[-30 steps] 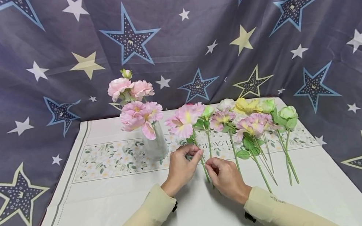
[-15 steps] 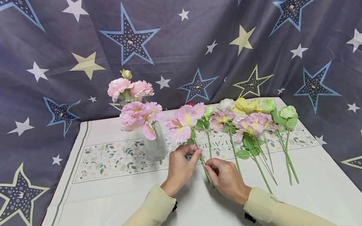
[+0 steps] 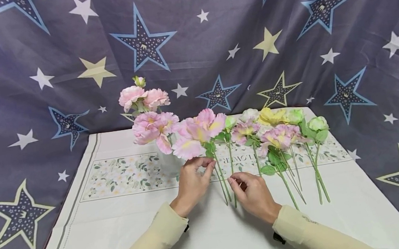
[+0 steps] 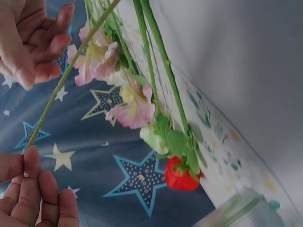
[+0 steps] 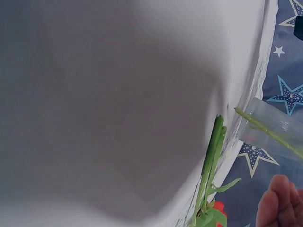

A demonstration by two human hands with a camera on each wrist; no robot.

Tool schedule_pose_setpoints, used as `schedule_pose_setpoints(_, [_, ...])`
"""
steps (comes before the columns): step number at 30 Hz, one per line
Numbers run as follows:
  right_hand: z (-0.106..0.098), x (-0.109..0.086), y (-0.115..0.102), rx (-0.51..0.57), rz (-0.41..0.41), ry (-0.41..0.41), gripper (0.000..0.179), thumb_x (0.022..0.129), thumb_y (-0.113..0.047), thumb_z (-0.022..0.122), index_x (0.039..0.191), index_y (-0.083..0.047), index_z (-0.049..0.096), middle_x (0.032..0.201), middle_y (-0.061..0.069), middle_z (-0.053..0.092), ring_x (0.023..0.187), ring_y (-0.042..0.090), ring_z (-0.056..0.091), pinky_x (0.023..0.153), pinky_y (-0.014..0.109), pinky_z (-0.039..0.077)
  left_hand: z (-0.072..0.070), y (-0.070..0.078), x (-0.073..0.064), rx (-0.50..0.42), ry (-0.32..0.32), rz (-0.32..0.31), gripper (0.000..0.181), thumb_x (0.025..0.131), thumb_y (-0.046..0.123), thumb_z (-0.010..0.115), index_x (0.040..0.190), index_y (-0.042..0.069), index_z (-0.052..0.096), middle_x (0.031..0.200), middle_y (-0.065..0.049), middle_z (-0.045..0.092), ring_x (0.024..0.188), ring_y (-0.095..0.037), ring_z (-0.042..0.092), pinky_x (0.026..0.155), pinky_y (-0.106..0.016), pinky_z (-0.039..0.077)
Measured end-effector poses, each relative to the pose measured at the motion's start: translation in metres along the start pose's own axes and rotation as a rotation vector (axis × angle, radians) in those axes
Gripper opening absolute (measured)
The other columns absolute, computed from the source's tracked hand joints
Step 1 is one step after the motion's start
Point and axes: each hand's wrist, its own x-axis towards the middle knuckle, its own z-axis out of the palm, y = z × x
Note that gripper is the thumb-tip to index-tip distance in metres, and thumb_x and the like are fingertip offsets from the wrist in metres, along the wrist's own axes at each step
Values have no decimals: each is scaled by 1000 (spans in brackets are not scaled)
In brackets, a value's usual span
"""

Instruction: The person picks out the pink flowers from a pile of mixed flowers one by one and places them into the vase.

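Observation:
My left hand [image 3: 192, 184] pinches the green stem [image 4: 61, 85] of a pink-and-yellow artificial flower [image 3: 196, 133] between thumb and fingers. The bloom leans left, overlapping the glass vase [image 3: 170, 162] in the head view. Facing it, my right hand [image 3: 254, 196] has loosely bent fingers with nothing between them; the left wrist view shows this hand [image 4: 35, 42] apart from the stem. In the vase stand pale pink peonies [image 3: 143, 98] and a ruffled pink flower [image 3: 154, 127]. A red rose [image 4: 181, 175] lies on the table, hidden behind the held bloom in the head view.
To the right lie several loose stems: ruffled pink flowers [image 3: 277, 136], a yellow one [image 3: 271, 116] and green-white roses [image 3: 317, 124]. A printed floral band crosses the white tablecloth [image 3: 123, 230]. Behind hangs a star-patterned curtain [image 3: 183, 41].
My left hand has moved a little left with the held flower, whose bloom now tilts further left. The right hand has moved slightly right, away from the stem.

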Motion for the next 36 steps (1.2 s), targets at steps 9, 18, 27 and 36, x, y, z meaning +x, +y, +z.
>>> schedule_pose_setpoints(9, [-6,2,5,-9,9,11,7,95,-9,72,98,-4,76,78,-1,70,62,3,60,56,16,51,-19,4,14,-1,117,74,8,84,0,81,90,4,79,83,-6,77,76,-22,72,71,-42,57])
schedule_pose_setpoints(18, [-7,3,9,-27,-31,18,6,94,-8,72,97,-5,77,80,1,72,64,4,61,57,17,52,-40,1,27,60,196,142,3,89,5,77,90,2,77,81,-6,76,73,-23,72,71,-38,56])
schedule_pose_setpoints(27, [-9,3,11,-48,-26,15,8,95,-10,72,99,-5,77,81,1,72,65,5,61,57,19,53,-59,7,41,64,271,170,1,90,2,76,90,2,76,80,-8,75,72,-24,70,68,-38,54])
schedule_pose_setpoints(36, [-9,2,10,-54,-27,16,8,95,-11,73,98,-5,77,79,0,70,63,4,59,56,17,51,-74,10,51,105,352,196,5,89,-4,75,89,1,76,78,-9,74,65,-23,66,61,-38,50])
